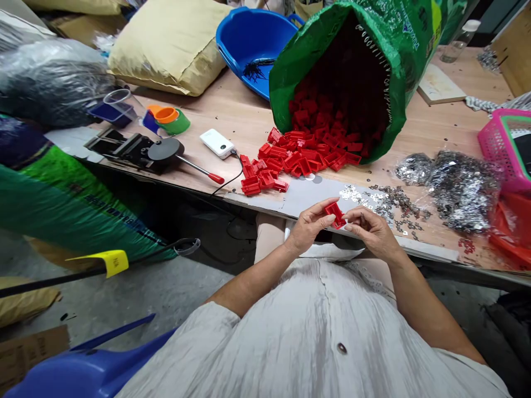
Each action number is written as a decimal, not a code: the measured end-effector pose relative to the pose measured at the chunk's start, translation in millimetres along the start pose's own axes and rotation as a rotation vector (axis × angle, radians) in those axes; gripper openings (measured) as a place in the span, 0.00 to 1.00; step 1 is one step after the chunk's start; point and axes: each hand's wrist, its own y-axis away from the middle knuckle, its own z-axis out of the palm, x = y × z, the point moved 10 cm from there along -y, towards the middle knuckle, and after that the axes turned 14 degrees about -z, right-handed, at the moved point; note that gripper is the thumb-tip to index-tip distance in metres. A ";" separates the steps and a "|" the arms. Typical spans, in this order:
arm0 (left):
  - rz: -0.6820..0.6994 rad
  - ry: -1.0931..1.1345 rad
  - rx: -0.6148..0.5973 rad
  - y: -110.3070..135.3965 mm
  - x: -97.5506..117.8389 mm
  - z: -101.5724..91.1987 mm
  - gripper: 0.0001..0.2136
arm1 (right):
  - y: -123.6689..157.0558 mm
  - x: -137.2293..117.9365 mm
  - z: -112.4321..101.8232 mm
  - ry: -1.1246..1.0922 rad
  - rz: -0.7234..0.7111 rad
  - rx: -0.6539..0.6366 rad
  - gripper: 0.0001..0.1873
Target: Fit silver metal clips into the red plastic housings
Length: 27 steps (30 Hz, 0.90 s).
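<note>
Between finger and thumb, my left hand (309, 225) holds a red plastic housing (335, 214) just over the table's front edge. My right hand (371, 229) is at the housing's right side, its fingers pinched together; whatever sits in that pinch is too small to make out. Beyond my hands, a pile of similar red housings (307, 155) spills out of a green woven sack (286, 88) lying on its side. Small flat metal pieces (379, 200) are scattered on a grey sheet and the wood to the right of my hands.
Clear plastic bags of metal parts (462, 188) and a pink basket (485, 138) stand at right. A hand press with a red-tipped lever (166, 149), a white power bank (217, 142) and an orange tape roll (166, 115) are at left. A blue basin (232, 36) is behind.
</note>
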 end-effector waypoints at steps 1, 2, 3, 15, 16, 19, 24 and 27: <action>0.004 -0.018 0.004 0.1 -0.8 -0.9 0.23 | 2.4 3.4 -1.3 -0.006 0.016 0.008 0.11; 0.007 -0.033 0.004 0.4 -1.4 -1.3 0.23 | 4.8 6.5 -2.5 -0.007 0.030 0.013 0.12; 0.012 -0.046 0.002 0.7 -1.6 -1.5 0.22 | 7.0 8.7 -3.1 -0.006 0.041 0.011 0.13; 0.173 -0.514 0.098 -8.1 7.1 -25.8 0.16 | 11.5 10.9 2.7 0.383 -0.065 -0.060 0.16; 0.172 -0.592 0.124 -10.0 7.8 -28.3 0.15 | 11.2 13.3 3.6 0.406 -0.055 -0.063 0.15; 0.175 -0.770 0.176 -14.7 11.9 -31.9 0.16 | 8.6 19.0 7.4 0.461 -0.038 -0.083 0.11; 0.192 -0.819 0.110 -21.4 15.3 -27.4 0.18 | -0.8 21.1 15.8 0.525 -0.079 -0.139 0.10; 0.194 -0.819 0.093 -24.1 15.3 -28.2 0.19 | -5.2 22.7 20.4 0.539 -0.092 -0.175 0.10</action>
